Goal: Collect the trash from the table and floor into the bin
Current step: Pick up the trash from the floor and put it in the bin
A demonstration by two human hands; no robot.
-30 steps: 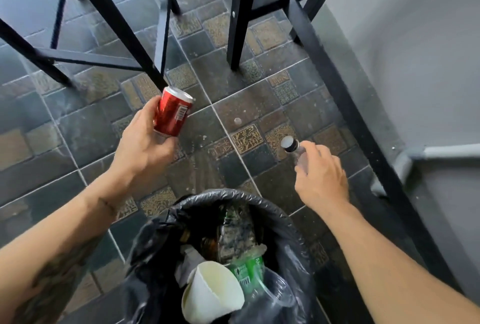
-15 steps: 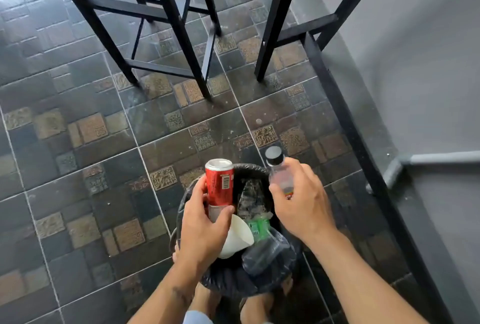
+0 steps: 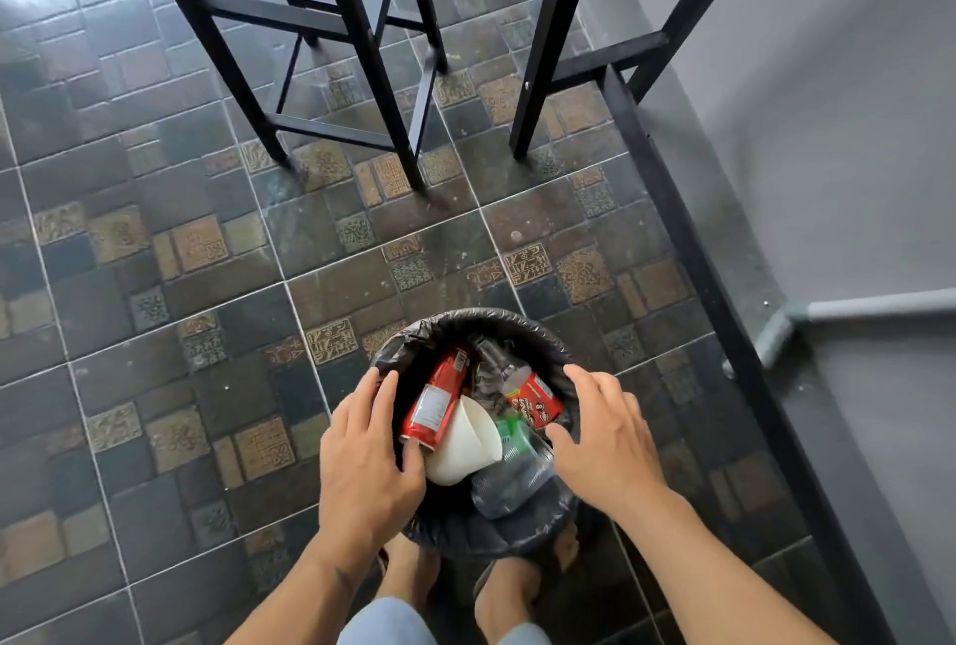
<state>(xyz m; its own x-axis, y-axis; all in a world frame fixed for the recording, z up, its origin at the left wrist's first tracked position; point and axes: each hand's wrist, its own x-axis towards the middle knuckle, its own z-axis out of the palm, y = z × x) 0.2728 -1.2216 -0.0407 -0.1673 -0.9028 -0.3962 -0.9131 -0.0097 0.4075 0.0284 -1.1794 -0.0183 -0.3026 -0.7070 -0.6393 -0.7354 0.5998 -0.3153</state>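
Both your hands sit over the bin [image 3: 496,328], empty. Your left hand [image 3: 364,458] has its fingers [image 3: 380,393] spread and loose, gripping nothing; the thumb tip is just touching the lower end of the red can [image 3: 437,398]. Your right hand [image 3: 602,442] is also open, fingers fanned over the right rim, holding nothing.

The trash is inside the bin's black liner. The red can lies tilted, long axis running from lower left, by your left thumb, up toward the far rim. It leans against the white paper cup [image 3: 465,442], which lies on its side with its mouth toward lower left. To the right is a red snack wrapper [image 3: 535,401], near your right thumb. A clear plastic bottle [image 3: 512,481] lies across the near side, between the two hands, below the cup.

The relation that matters: everything in the bin lies between your palms and below the fingers, with the can on the left-hand side and the wrapper and bottle on the right-hand side. The visible floor [image 3: 207,282] around the stool legs [image 3: 393,75] shows no loose trash. I judge this drop complete; the next move is probably lifting both hands clear. The tabletop is not in view, so I cannot tell what remains there.
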